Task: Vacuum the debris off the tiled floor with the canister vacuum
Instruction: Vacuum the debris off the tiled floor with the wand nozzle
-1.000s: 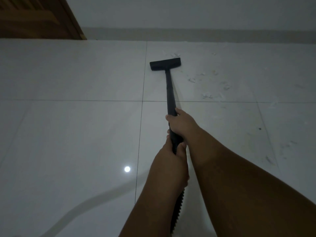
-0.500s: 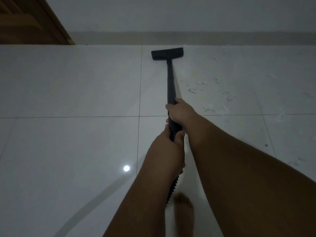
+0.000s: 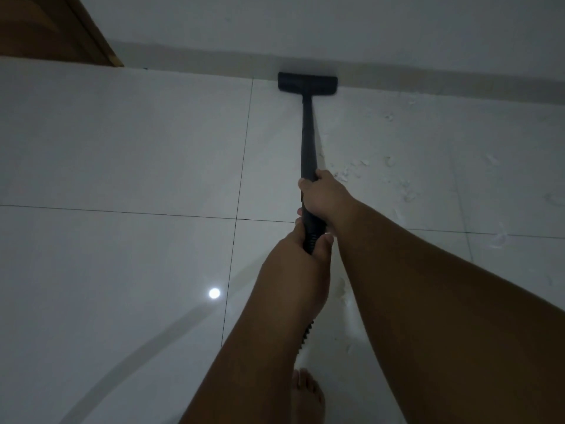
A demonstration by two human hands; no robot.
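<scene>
Now that we have pushed the floor head (image 3: 307, 82) forward until it reaches the skirting (image 3: 443, 79), this lane looks swept, though pale flaky debris (image 3: 397, 185) litters the glossy tiled floor (image 3: 122, 148) to its right. Our right hand (image 3: 321, 197) clamps the rigid black wand (image 3: 308, 142); our left hand (image 3: 301, 252) wraps the ribbed cuff (image 3: 311, 237) behind.

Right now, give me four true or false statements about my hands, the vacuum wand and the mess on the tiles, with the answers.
1. The right hand and the left hand both grip the vacuum wand. True.
2. The floor nozzle sits mid-tile, far from the wall. False: it is up at the skirting.
3. The white debris lies right of the wand. True.
4. The left hand grips nearer the nozzle than the right hand. False: the right hand is nearer.
</scene>
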